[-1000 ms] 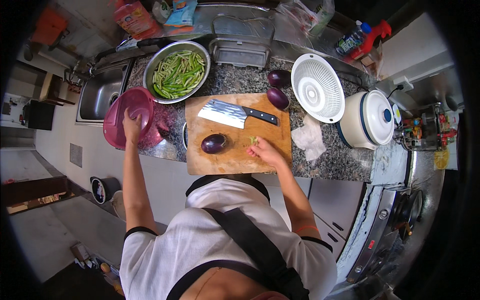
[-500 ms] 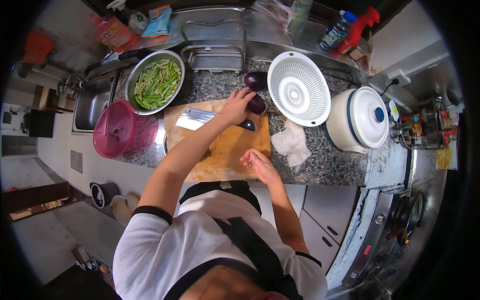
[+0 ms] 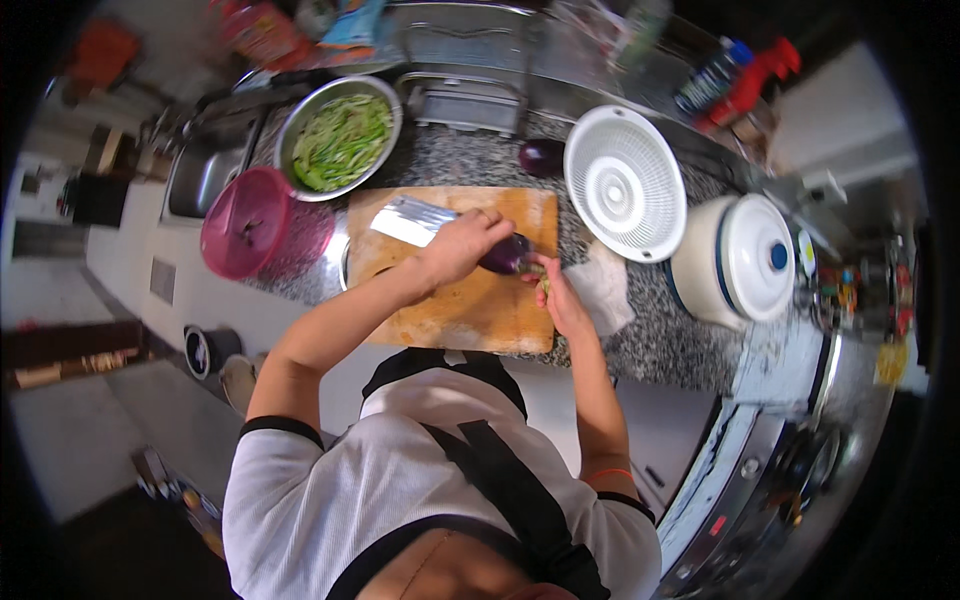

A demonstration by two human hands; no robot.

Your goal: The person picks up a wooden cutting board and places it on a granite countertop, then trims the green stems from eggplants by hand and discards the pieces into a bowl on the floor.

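A dark purple eggplant (image 3: 506, 255) lies over the right part of the wooden cutting board (image 3: 440, 318), held from both ends. My left hand (image 3: 466, 245) is wrapped over its left end from above. At the stem end, my right hand (image 3: 560, 295) pinches the eggplant with thumb and fingers. A cleaver (image 3: 408, 220) rests flat on the board beyond my left hand; its broad blade shows, while its handle is hidden behind the hand and eggplant. Another eggplant (image 3: 541, 157) lies on the counter behind the board, beside a white colander (image 3: 655, 240).
A steel bowl (image 3: 290, 180) of cut green beans stands back left, with a pink plastic basin (image 3: 215, 235) before it and a sink (image 3: 205, 180) further left. A white cloth (image 3: 605, 300) lies right of the board. A lidded white pot (image 3: 700, 265) stands beyond it.
My left hand has brought the nearer eggplant from the board's far edge toward me. My right hand has moved up and right and now grips its stem end. The view has shifted slightly.
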